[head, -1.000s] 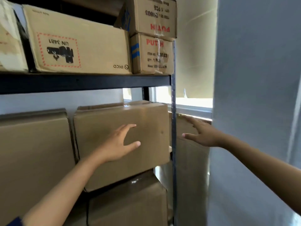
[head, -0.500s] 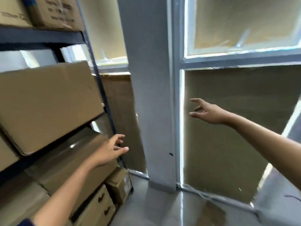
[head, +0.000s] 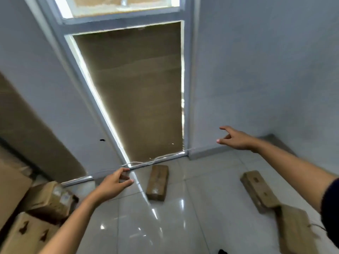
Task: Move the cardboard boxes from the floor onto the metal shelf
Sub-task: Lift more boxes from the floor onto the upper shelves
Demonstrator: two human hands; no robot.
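while most of the frame is blurred, the glossy tiled floor [head: 201,208] fills the lower half, under a window [head: 139,92] covered with brown sheeting. at the left edge a stack of cardboard boxes [head: 27,217] is cut off, so what it stands on cannot be told; no shelf is clearly seen. three flat cardboard boxes lie closed on the floor, contents hidden: the middle box [head: 157,182] near the window sill, the right box [head: 258,189] well apart from it, and the nearest box [head: 295,230] touching the right box's near end and partly cut off. the left hand [head: 113,186] hovers empty, fingers loosely curled apart; the right hand [head: 236,139] reaches out, fingers spread, holding nothing.
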